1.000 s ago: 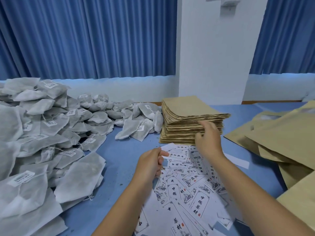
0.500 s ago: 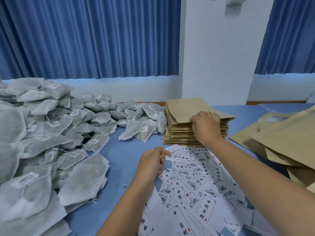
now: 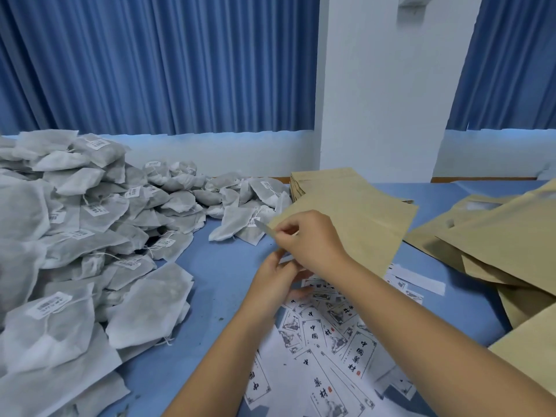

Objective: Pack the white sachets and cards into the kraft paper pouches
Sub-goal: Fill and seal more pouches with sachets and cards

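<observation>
My right hand (image 3: 311, 240) pinches the mouth corner of one flat kraft pouch (image 3: 364, 224), held tilted above the table in front of the pouch stack (image 3: 313, 179). Just below it, my left hand (image 3: 275, 279) pinches a white card (image 3: 285, 260) at the pouch's lower edge; most of that card is hidden behind my hands. Printed cards (image 3: 331, 341) lie spread on the table under my forearms. A big heap of white sachets (image 3: 90, 236) with small labels fills the left side.
More kraft pouches (image 3: 496, 236) lie in a loose pile at the right edge. A white paper strip (image 3: 421, 279) lies beside the cards. The blue table (image 3: 228, 266) shows between sachets and cards. Blue curtains and a white pillar stand behind.
My right hand has lifted one pouch off the stack and brought it toward me. My left hand has risen from the cards with a card to meet the pouch's mouth.
</observation>
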A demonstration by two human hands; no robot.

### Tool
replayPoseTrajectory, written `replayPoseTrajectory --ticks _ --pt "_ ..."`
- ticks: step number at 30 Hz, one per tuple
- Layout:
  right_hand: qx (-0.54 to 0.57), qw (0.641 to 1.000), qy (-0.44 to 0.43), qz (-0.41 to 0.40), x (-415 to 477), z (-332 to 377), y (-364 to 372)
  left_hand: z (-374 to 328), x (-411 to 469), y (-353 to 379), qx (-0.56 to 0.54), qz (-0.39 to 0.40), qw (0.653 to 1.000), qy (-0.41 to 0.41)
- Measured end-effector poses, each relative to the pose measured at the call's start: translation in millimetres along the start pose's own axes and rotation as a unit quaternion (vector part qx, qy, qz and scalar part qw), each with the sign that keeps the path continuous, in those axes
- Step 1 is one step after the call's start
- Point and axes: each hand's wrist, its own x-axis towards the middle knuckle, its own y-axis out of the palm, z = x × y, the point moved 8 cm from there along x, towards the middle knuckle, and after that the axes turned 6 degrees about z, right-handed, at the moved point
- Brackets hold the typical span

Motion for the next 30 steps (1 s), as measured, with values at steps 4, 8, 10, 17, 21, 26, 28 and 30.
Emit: replayPoseTrajectory --ticks 4,8,10,17,21,26,28,30 --pt "0.075 0.995 0.034 0.048 -10.6 -9.9 6.9 -4.0 -2.7 5.8 -0.067 0.040 0.997 0.025" --pt "0.000 0.998 0.022 0.066 -33.4 -24.4 3.2 -2.7 -1.3 2.6 -0.103 0.041 0.994 0.011" --pt "-0.061 0.996 0.021 0.063 -45.2 -32.1 1.5 0.9 -0.3 -1.7 -0.108 0.030 0.994 -0.004" --pt "0.081 0.993 0.075 -0.041 -65.6 -49.1 -5.7 10.1 -0.2 4.0 -0.066 0.037 0.997 -0.025" --pt "0.167 0.977 0.127 -0.036 -68.7 -59.8 0.5 16.9 -3.1 13.0 -0.072 0.047 0.995 -0.040" --pt "0.262 0.952 0.157 -0.033 -69.9 -65.1 6.2 17.4 -6.5 16.0 -0.181 0.035 0.980 -0.079" --pt "0.290 0.942 0.163 -0.036 -71.8 -64.7 9.4 18.2 -7.4 14.0 -0.176 0.018 0.980 -0.089" --pt "0.306 0.936 0.168 -0.035 -73.8 -63.3 12.3 18.1 -8.1 12.0 -0.144 0.007 0.986 -0.088"
